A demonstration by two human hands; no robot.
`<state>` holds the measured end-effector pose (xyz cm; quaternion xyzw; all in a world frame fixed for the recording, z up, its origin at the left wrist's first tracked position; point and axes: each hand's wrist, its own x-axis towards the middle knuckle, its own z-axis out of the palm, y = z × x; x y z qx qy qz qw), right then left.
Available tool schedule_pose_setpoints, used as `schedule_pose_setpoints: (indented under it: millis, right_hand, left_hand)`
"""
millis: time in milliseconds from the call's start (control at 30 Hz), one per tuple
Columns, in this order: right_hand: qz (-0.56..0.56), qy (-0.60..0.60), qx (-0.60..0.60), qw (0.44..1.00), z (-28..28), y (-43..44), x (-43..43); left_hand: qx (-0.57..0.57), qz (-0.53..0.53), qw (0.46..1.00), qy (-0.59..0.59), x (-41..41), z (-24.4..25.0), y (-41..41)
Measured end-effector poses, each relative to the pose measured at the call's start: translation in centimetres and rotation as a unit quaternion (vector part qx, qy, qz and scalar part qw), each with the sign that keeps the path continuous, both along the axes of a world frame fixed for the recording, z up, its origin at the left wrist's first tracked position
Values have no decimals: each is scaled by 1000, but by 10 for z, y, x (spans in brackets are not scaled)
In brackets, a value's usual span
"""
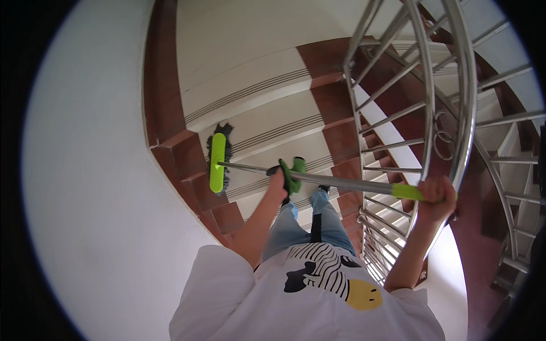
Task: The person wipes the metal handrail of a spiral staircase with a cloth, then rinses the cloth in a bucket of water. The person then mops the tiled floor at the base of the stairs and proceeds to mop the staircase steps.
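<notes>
A flat mop with a lime-green head (218, 179) and dark grey fringe lies across the pale stair steps at the left, near the wall-side red-brown border. Its metal pole (341, 181) runs rightward in front of my legs. Around the pole's middle section my left hand (279, 181) is closed; green and dark fabric (294, 174) is at that hand, whether a glove or a cloth I cannot tell. My right hand (437, 198) grips the lime-green handle end (407, 192), beside the stainless steel handrail.
A stainless steel stair railing (465, 85) with bars curves along the right side, and another flight (512, 136) shows beyond it. The white wall (85, 170) rises at the left. Grooved steps (273, 128) lie around my feet, with a pale landing (239, 51) at the top of view.
</notes>
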<state>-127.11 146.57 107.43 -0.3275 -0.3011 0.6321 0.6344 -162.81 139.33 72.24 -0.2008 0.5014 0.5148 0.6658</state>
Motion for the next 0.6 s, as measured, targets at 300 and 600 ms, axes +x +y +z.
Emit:
schedule_pose_setpoints:
  millis: [300,600]
  right_hand:
    - [88,-49,-5,995,-7,-20,-173]
    - [172,-62,12,983,-53,-37,-189]
  left_hand:
    - [56,100,993,-4,-140,9,-93]
    - [-24,140,990,12,-95,-39,-166]
